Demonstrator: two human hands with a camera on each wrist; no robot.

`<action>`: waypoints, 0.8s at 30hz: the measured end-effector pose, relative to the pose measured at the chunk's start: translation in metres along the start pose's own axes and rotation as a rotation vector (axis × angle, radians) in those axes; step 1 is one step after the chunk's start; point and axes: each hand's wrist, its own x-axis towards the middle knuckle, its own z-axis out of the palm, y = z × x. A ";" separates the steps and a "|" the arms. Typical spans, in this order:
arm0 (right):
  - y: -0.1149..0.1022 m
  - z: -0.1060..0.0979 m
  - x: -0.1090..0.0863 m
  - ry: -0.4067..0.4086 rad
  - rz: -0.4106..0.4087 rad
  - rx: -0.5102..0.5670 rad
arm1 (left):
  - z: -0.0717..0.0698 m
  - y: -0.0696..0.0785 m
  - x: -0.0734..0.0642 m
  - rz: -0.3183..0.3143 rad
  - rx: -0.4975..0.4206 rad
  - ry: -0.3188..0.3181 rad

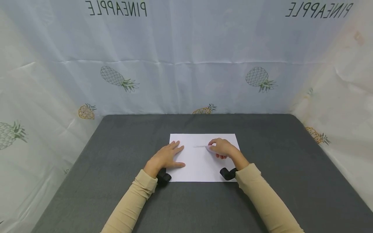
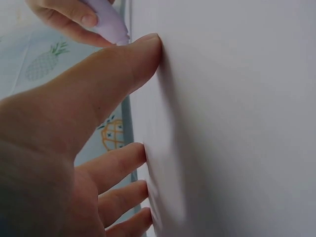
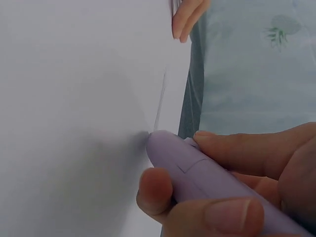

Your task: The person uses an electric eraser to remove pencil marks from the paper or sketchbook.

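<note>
A white sheet of paper [image 1: 201, 173] lies on the dark table. My left hand [image 1: 166, 157] rests on its left part with fingers spread, and the thumb [image 2: 143, 57] and fingertips press the sheet in the left wrist view. My right hand [image 1: 222, 148] grips a lavender utility knife [image 3: 187, 165] between thumb and fingers, its tip down at the paper. A thin straight slit-like line [image 3: 160, 98] runs from the tip toward the left hand. The knife's very point is hidden behind its rounded nose in the right wrist view.
A black wrist camera mount [image 1: 228, 173] hangs under the right wrist, over the paper's lower right corner. Another black mount [image 1: 164, 176] sits under the left wrist. A curtain [image 1: 186, 87] printed with pineapples stands behind the dark table [image 1: 122, 136] and along its sides.
</note>
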 end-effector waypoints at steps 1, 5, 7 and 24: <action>0.000 0.000 -0.001 -0.005 0.003 -0.002 | 0.000 0.000 0.000 0.000 0.000 0.000; 0.001 -0.001 -0.002 -0.004 -0.009 -0.003 | 0.002 -0.001 0.001 -0.001 0.006 -0.003; 0.001 -0.001 0.000 0.005 -0.014 0.009 | 0.002 -0.001 0.001 -0.001 0.007 -0.002; 0.000 -0.001 0.004 0.011 -0.010 -0.027 | 0.002 -0.001 0.001 -0.008 0.010 -0.010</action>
